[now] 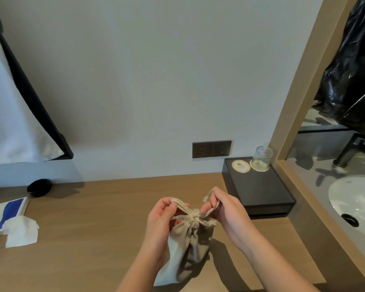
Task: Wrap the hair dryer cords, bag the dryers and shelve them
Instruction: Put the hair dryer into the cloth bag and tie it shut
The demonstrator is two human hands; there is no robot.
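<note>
Left hand (163, 216) and right hand (223, 209) each pinch a drawstring (182, 206) loop; the bag (188, 245) hangs upright below, its knot (195, 216) midway between them.

You're at a hotel-room vanity: right of the black tray (259, 192) with its upturned glass (261, 157) and coasters (240, 166) sit a sink (346, 199) and faucet (350, 150).

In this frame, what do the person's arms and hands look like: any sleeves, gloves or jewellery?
The left hand and right hand are bare: no gloves, rings or watch visible. The left forearm and right forearm are also bare to the frame's edge, with no sleeve in view.
</note>
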